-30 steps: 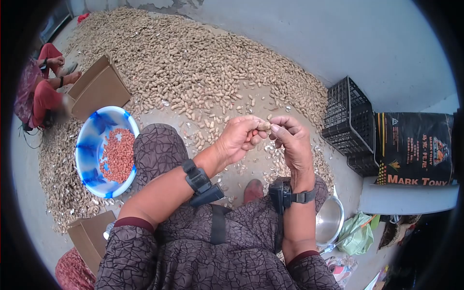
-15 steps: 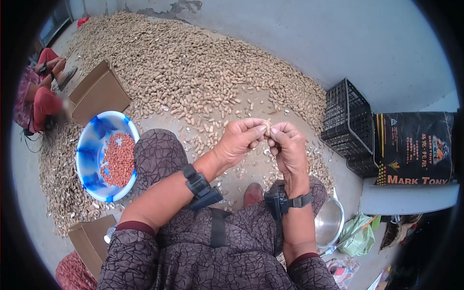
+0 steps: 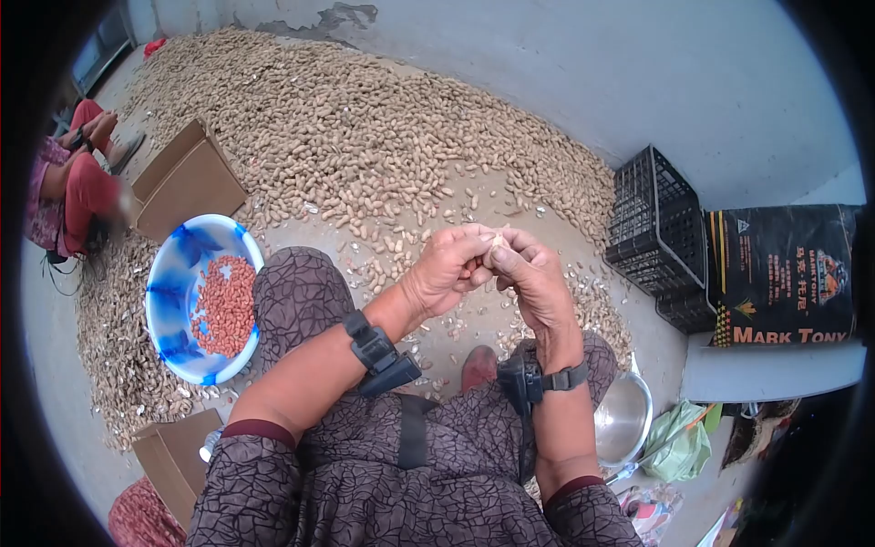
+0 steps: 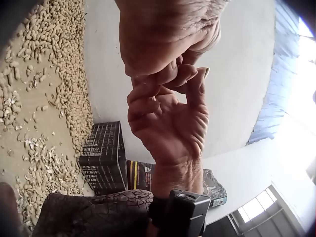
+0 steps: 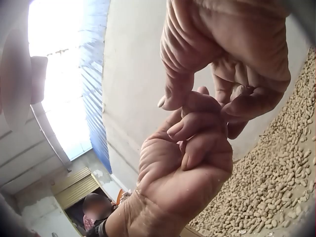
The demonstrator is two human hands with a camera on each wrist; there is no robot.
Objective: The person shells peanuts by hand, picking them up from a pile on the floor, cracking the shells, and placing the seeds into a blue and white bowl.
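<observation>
Fingertips together, both hands meet over the floor in front of the knees. My left hand (image 3: 453, 267) and my right hand (image 3: 536, 276) pinch a peanut (image 3: 498, 241) between them; only a small pale part of it shows. In the left wrist view the fingers hide the peanut. The right wrist view has the left hand (image 5: 190, 153) below with curled fingers, and the right hand (image 5: 227, 44) above it. A small rounded piece (image 5: 240, 92) shows among the right hand's curled fingers.
A blue-and-white basin (image 3: 173, 314) with red shelled peanuts (image 3: 225, 308) stands by the left knee. Unshelled peanuts (image 3: 346, 128) heap along the wall. Cardboard box (image 3: 191, 173) and a seated person (image 3: 82, 187) are left; black crates (image 3: 652, 219) and a metal bowl (image 3: 622, 415) are right.
The peanut, plainly seen between the fingertips a second ago, has been turned and is now mostly covered. The right hand's fingers have closed in over the left's. The seated person's arms have shifted.
</observation>
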